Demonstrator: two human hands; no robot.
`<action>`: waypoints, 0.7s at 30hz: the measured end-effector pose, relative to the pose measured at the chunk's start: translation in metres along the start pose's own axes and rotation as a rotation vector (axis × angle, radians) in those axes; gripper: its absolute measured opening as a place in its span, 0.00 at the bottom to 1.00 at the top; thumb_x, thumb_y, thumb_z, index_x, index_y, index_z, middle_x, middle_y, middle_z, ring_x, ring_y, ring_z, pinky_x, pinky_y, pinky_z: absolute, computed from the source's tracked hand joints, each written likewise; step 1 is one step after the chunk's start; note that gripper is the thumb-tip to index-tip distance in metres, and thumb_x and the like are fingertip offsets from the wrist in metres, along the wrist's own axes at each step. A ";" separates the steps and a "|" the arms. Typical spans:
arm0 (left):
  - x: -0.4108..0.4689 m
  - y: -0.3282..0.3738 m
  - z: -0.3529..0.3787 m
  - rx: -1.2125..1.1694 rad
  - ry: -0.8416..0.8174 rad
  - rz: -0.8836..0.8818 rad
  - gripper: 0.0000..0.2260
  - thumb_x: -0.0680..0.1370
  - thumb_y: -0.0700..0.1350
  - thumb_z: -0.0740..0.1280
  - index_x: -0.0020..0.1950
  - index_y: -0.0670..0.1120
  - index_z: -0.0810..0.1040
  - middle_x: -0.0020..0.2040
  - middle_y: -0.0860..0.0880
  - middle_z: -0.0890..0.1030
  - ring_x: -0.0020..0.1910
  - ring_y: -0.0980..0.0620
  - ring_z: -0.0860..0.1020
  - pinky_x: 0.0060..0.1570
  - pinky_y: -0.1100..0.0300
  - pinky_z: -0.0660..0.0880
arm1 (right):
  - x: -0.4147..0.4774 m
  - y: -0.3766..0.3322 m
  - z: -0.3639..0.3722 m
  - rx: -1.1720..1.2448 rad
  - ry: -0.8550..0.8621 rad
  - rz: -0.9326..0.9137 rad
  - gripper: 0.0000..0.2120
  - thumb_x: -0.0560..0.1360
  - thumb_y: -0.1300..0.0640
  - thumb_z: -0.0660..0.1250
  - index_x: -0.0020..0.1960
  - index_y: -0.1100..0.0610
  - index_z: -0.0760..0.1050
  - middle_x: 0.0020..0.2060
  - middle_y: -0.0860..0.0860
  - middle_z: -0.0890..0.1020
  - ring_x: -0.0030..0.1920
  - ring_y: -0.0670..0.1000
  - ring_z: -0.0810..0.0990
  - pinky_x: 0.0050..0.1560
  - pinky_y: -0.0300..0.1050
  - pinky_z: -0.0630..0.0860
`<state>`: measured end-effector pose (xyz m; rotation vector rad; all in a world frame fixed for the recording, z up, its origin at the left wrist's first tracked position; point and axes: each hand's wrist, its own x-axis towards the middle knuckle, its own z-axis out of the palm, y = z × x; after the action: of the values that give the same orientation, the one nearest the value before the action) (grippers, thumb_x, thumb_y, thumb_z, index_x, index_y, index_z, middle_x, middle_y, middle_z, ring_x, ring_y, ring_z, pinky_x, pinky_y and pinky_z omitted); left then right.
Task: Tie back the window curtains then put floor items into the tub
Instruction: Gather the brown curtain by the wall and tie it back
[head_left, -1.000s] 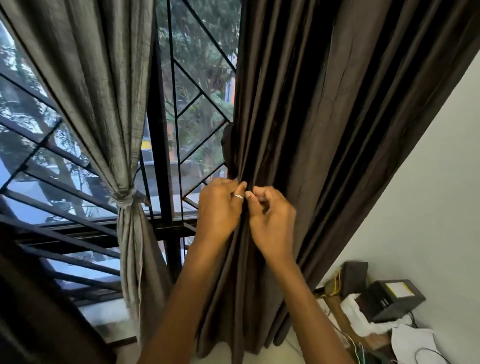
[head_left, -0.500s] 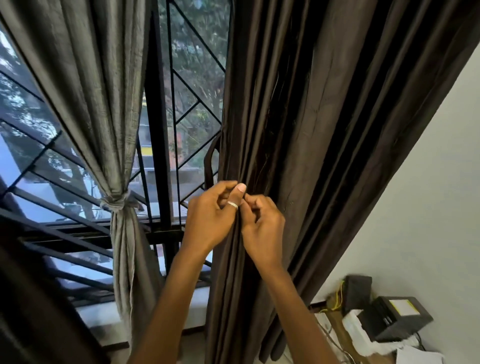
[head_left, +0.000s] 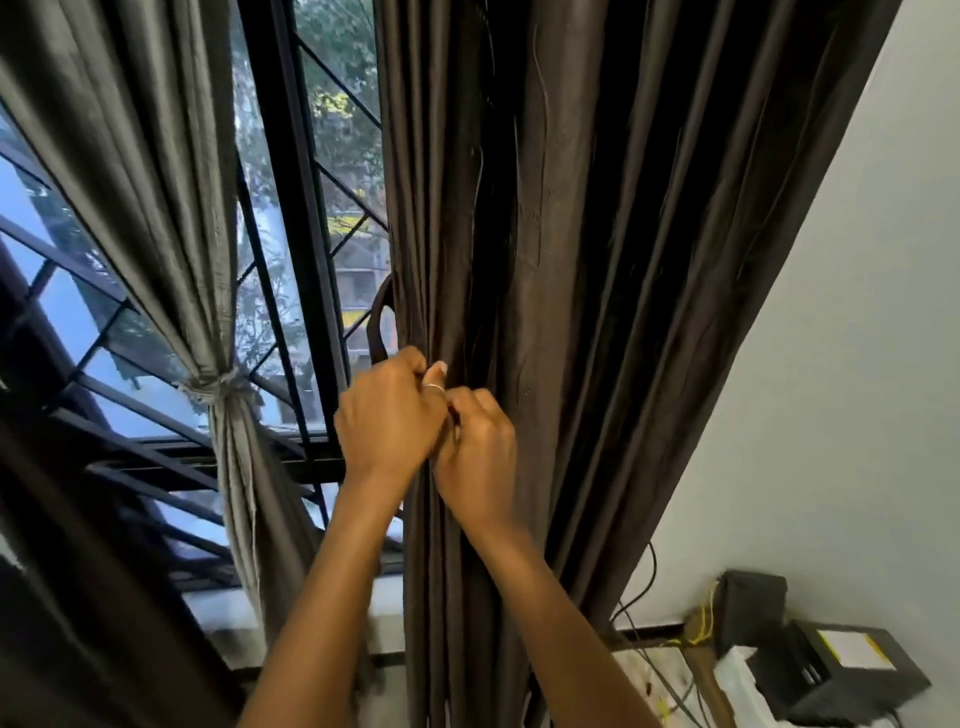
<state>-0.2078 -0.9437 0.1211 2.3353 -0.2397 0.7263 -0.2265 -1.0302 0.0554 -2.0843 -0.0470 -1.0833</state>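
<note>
No tub shows in this view; the only holder-like thing is a dark box (head_left: 852, 675) at the lower right, by the white wall (head_left: 831, 364), with white paper and wires beside it, and what it holds cannot be told. Both hands meet at the front folds of the dark brown curtain (head_left: 597, 260). The left hand (head_left: 389, 421) has its fingers curled and pressed together, thumb up with a ring on it, pinching the bunched fabric. The right hand (head_left: 478, 441) touches the left, its fingers folded in on the same folds; exactly what they pinch is hidden. A dark tie-back loop (head_left: 375, 332) sticks out just left of the curtain edge, above the left hand. Well apart to the left, the grey curtain (head_left: 156, 182) is already knotted at its waist. Between the two curtains the window grille (head_left: 291, 234) stands open to view
</note>
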 end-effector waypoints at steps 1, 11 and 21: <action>-0.001 0.000 -0.001 0.003 0.017 -0.007 0.17 0.80 0.53 0.65 0.34 0.49 0.67 0.29 0.50 0.73 0.32 0.47 0.71 0.32 0.56 0.62 | 0.000 0.000 -0.003 0.014 -0.039 -0.014 0.08 0.80 0.57 0.62 0.49 0.57 0.79 0.41 0.51 0.77 0.35 0.51 0.76 0.33 0.48 0.73; -0.012 -0.012 -0.009 -0.078 0.038 0.027 0.18 0.81 0.53 0.66 0.34 0.50 0.65 0.25 0.49 0.71 0.26 0.52 0.71 0.27 0.58 0.64 | 0.031 0.022 -0.085 -0.046 0.168 0.277 0.22 0.78 0.48 0.69 0.69 0.53 0.73 0.65 0.48 0.73 0.44 0.50 0.83 0.52 0.50 0.80; 0.006 -0.034 -0.013 -0.130 0.009 0.028 0.18 0.80 0.52 0.67 0.34 0.47 0.67 0.25 0.49 0.71 0.27 0.49 0.71 0.27 0.57 0.63 | 0.081 0.067 -0.118 -0.290 0.023 0.313 0.09 0.76 0.48 0.66 0.39 0.51 0.75 0.32 0.48 0.83 0.38 0.54 0.84 0.42 0.52 0.82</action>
<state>-0.1965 -0.9091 0.1134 2.2086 -0.3070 0.7134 -0.2321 -1.1776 0.1120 -2.2364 0.4579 -0.9644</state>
